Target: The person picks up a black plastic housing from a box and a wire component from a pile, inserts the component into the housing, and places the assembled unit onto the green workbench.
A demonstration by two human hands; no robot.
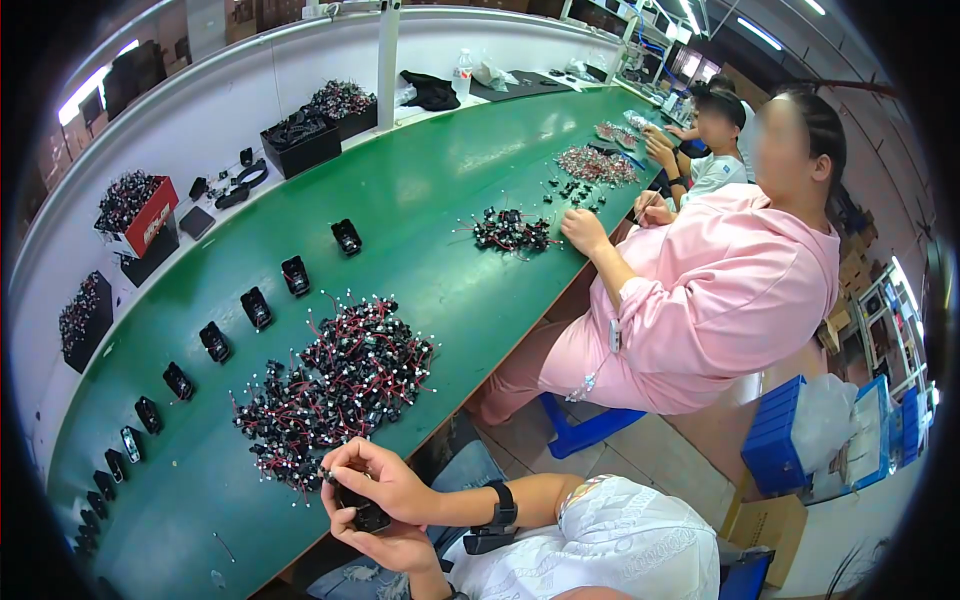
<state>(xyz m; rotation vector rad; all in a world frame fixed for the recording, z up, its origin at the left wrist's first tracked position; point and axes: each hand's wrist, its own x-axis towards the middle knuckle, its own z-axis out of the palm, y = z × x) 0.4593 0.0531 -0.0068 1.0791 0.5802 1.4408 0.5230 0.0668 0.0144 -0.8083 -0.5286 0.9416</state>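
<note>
A small black plastic housing [364,510] is held between my two hands, close to the near edge of the green table. My left hand [392,548] cradles it from below with curled fingers. Over its top bends my right hand [385,482], thumb and fingers closed around the housing's upper end; a tiny dark piece [328,477] shows at the fingertips. Just beyond my hands lies a large heap of small black parts with red wires and white tips [340,380]. Similar black housings [256,309] stand in a long spaced row behind the heap.
Along the back wall sit a red-and-white box [140,220] and black bins [300,145] of wired parts. To my right a person in pink [700,290] works beside a smaller heap [512,232]. Blue crates [778,435] stand on the floor behind.
</note>
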